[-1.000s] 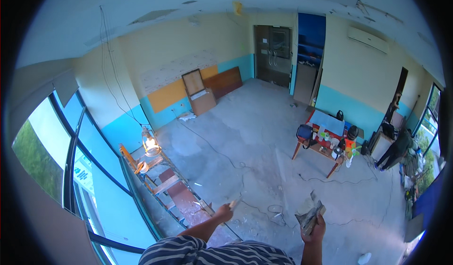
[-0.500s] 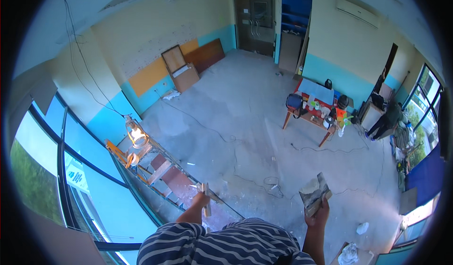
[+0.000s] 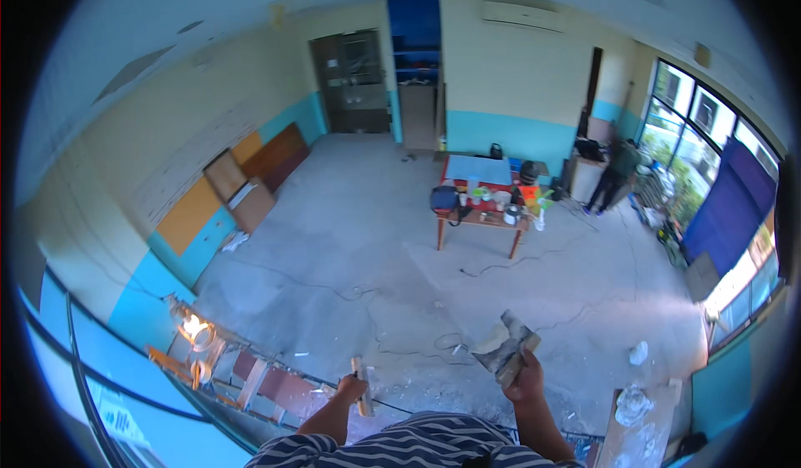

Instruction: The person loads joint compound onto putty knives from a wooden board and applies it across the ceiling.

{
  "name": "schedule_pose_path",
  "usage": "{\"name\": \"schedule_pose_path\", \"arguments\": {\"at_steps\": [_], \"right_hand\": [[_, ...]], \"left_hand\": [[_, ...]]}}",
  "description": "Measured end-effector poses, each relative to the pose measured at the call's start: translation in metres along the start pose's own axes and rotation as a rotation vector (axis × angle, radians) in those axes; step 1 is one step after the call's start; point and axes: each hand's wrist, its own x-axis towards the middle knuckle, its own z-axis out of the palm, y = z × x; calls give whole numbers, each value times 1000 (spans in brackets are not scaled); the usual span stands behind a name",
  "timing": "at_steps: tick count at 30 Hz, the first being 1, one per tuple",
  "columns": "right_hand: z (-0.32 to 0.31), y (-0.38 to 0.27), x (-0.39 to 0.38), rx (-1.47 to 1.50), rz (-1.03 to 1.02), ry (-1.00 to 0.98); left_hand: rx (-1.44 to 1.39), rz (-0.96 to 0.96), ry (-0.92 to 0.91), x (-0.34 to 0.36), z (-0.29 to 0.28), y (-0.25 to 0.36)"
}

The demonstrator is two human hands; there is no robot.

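My left hand [image 3: 349,390] is closed round a narrow, light-coloured tool [image 3: 361,379] with a flat, wood-like edge, held upright; its exact kind does not show. In my raised right hand [image 3: 526,381] is a flat, square plaster board [image 3: 504,344], its face smeared with grey and whitish material. The fingers grip it at its lower right corner. The two hands are apart, the left one lower and closer to the window side.
A lit lamp [image 3: 196,328] stands at the left near an orange ladder-like frame [image 3: 167,364]. Cables [image 3: 409,353] cross the floor. Farther off is a cluttered table [image 3: 484,217]; a person [image 3: 616,176] stands at the right. A board [image 3: 642,435] with crumpled plastic [image 3: 634,405] lies at lower right.
The view has turned right and tilted up, so the room sits further left and lower. Both hands still hold the same things, with the tool and the board remaining apart.
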Motion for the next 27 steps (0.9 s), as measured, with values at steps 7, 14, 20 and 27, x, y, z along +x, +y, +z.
{"name": "schedule_pose_path", "arguments": {"at_steps": [7, 14, 20, 27], "right_hand": [[7, -25, -13, 4, 14, -10], [-10, -66, -9, -68, -53, -45], [14, -95, -13, -48, -135, -195], [0, -80, -13, -550, -575, -223]], "left_hand": [[78, -45, 0, 33, 22, -50], [75, 400, -39, 25, 56, -40], [-1558, -23, -624, -84, 48, 142], [-1714, 124, -869, -188, 31, 244]]}}
